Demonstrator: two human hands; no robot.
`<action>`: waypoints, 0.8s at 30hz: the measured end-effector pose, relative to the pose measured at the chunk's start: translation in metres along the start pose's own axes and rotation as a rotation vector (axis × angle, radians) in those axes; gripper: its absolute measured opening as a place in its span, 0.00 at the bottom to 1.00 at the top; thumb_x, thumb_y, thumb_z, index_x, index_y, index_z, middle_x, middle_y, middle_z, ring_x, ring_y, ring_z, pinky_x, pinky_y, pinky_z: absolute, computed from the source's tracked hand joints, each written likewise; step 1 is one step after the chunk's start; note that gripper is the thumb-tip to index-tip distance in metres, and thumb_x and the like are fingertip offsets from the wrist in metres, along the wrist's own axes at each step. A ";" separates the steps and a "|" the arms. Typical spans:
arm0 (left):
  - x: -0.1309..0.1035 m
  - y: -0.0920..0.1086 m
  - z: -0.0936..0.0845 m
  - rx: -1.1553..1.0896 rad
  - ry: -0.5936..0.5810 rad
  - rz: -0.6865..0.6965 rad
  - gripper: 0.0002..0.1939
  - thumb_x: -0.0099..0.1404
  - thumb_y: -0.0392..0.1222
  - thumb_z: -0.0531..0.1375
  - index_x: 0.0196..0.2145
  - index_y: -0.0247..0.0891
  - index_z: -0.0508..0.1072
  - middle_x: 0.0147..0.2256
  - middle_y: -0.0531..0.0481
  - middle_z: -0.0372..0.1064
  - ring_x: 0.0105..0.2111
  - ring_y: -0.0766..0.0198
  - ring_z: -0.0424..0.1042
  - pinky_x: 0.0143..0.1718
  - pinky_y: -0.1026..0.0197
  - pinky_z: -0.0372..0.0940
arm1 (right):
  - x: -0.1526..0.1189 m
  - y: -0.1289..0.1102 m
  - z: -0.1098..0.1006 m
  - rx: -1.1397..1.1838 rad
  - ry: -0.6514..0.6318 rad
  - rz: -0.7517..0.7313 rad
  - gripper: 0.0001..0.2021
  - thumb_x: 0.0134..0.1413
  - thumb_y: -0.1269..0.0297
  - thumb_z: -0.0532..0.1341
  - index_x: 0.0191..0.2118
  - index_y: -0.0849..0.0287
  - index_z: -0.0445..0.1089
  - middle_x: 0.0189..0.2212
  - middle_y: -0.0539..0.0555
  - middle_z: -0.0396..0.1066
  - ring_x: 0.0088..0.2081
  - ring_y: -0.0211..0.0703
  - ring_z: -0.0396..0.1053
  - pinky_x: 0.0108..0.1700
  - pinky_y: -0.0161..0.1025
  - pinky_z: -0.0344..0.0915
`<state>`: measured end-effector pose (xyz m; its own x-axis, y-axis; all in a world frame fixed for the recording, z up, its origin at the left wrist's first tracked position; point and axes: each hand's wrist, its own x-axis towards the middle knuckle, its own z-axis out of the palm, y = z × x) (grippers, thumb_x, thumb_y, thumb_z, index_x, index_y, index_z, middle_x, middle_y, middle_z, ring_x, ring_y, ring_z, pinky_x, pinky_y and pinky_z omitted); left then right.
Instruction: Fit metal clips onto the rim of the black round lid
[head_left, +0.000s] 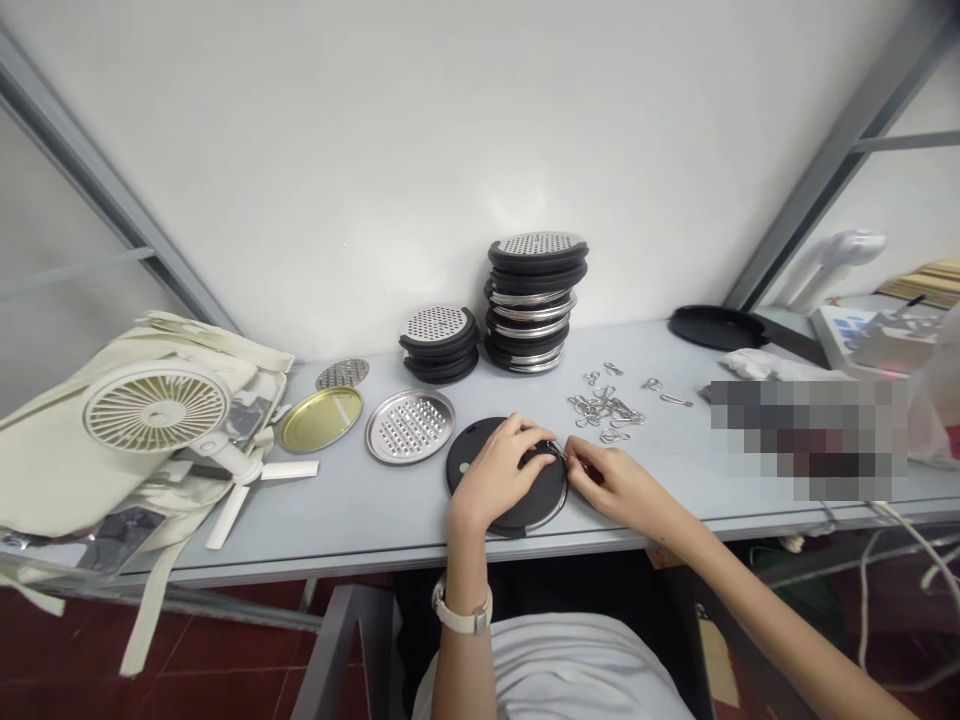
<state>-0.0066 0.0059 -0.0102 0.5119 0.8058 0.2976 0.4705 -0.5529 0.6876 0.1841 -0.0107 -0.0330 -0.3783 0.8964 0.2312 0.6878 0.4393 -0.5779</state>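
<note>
A black round disc (pixel 480 445) with a metal rim on its right side lies near the table's front edge. Across its top rests my left hand (pixel 504 470), fingers bent and thumb toward the right rim, holding it down. At that rim my right hand (pixel 606 482) is closed in a pinch on a small metal wire clip (pixel 559 452), mostly covered by the fingers. Several loose wire clips (pixel 604 405) lie in a heap behind my right hand. To the left of the disc is a round metal grater plate (pixel 411 427), with a gold-coloured round plate (pixel 321 420) beyond it.
Behind stand a tall stack (pixel 534 310) and a shorter stack (pixel 439 345) of round black-rimmed graters. A flat perforated disc (pixel 343 374) lies farther left. A white fan (pixel 157 410) and a cream bag (pixel 60 430) occupy the left end. A black round tray (pixel 716 327) sits back right.
</note>
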 end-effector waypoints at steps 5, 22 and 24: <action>0.000 0.001 0.000 -0.003 0.001 -0.003 0.12 0.67 0.38 0.55 0.47 0.42 0.71 0.45 0.47 0.65 0.48 0.59 0.66 0.54 0.57 0.60 | 0.000 0.000 0.000 -0.010 -0.001 -0.010 0.06 0.57 0.67 0.49 0.29 0.55 0.55 0.20 0.45 0.61 0.20 0.36 0.58 0.25 0.33 0.54; 0.001 0.002 0.000 -0.048 0.000 -0.007 0.11 0.66 0.38 0.55 0.46 0.42 0.71 0.44 0.48 0.65 0.45 0.61 0.67 0.51 0.58 0.61 | 0.000 0.001 0.002 -0.045 -0.015 0.001 0.09 0.63 0.63 0.46 0.31 0.55 0.57 0.18 0.45 0.59 0.19 0.38 0.57 0.26 0.34 0.53; 0.000 0.002 0.000 -0.050 0.000 -0.006 0.11 0.66 0.38 0.55 0.46 0.41 0.71 0.44 0.48 0.65 0.44 0.61 0.67 0.51 0.58 0.62 | 0.000 0.001 0.002 -0.039 -0.017 -0.004 0.08 0.61 0.65 0.47 0.31 0.55 0.57 0.20 0.46 0.62 0.20 0.38 0.59 0.26 0.34 0.54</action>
<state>-0.0056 0.0054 -0.0087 0.5093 0.8093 0.2928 0.4375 -0.5364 0.7217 0.1840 -0.0101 -0.0349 -0.3909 0.8937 0.2202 0.7098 0.4450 -0.5461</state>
